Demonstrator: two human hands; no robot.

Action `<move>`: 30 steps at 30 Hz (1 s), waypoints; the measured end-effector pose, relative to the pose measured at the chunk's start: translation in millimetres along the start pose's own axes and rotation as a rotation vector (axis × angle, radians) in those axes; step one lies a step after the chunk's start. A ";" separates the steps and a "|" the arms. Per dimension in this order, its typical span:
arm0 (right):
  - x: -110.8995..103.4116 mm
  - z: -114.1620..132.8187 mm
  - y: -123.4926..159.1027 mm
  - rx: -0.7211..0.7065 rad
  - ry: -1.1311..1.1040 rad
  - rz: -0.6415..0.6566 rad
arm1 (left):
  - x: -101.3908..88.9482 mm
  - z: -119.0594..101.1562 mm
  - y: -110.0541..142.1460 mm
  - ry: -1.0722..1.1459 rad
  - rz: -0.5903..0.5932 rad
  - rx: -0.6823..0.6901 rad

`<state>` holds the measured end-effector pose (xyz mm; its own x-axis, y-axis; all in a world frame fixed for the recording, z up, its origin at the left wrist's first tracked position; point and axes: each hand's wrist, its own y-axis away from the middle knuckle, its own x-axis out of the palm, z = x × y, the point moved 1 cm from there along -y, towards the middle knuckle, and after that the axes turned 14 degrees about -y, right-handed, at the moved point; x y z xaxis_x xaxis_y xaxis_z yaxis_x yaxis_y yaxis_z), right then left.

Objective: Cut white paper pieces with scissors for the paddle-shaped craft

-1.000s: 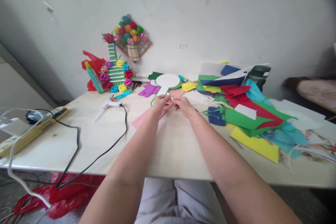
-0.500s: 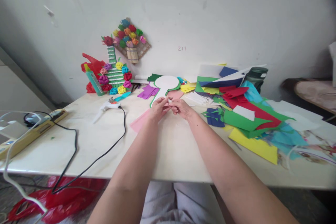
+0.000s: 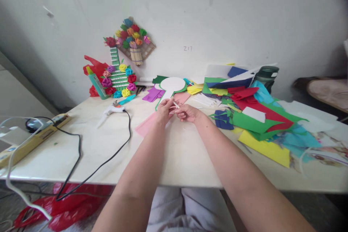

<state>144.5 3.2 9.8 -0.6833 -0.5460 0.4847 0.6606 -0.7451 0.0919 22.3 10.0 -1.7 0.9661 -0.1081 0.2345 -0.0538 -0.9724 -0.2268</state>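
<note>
**A small white strip pinched between both hands**

The small white strip spans the gap between the left hand and the right hand, each seemingly pinching one end. The step looks like fine fingertip shaping; the next move likely calls for a light, steady pinch. Just beyond the left hand lies a white-and-green cutout; to its left, pink paper, then, farther off, a glue gun.

left hand: pinching | right hand: pinching, curled | both forearms: extended, converging
</note>
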 end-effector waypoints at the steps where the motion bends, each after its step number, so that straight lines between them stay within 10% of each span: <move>1: 0.5 0.4 0.7 0.001 0.031 0.003 | -1.6 -0.1 -0.8 -0.008 -0.034 0.016; 6: -6.2 9.1 4.8 -0.153 0.111 -0.009 | -7.8 0.0 -3.3 -0.091 -0.136 0.062; 13: -31.0 15.1 8.6 -0.393 0.217 -0.350 | -1.4 0.0 -1.2 -0.135 -0.201 -0.009; 17: -25.0 17.2 9.6 -0.314 0.699 -0.425 | -1.5 4.3 -2.8 -0.096 -0.131 -0.038; 22: -22.2 30.8 11.6 -0.281 1.423 -0.847 | -6.2 11.0 -5.6 -0.082 -0.125 -0.066; 30: -29.7 31.8 12.3 0.195 1.618 -0.838 | -9.0 13.5 -6.4 -0.117 -0.083 -0.122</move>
<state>182.8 22.4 24.3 -0.3314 0.0245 -0.9432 -0.0312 -0.9994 -0.0150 17.4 20.0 -15.1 0.9909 -0.0088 0.1346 0.0039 -0.9956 -0.0934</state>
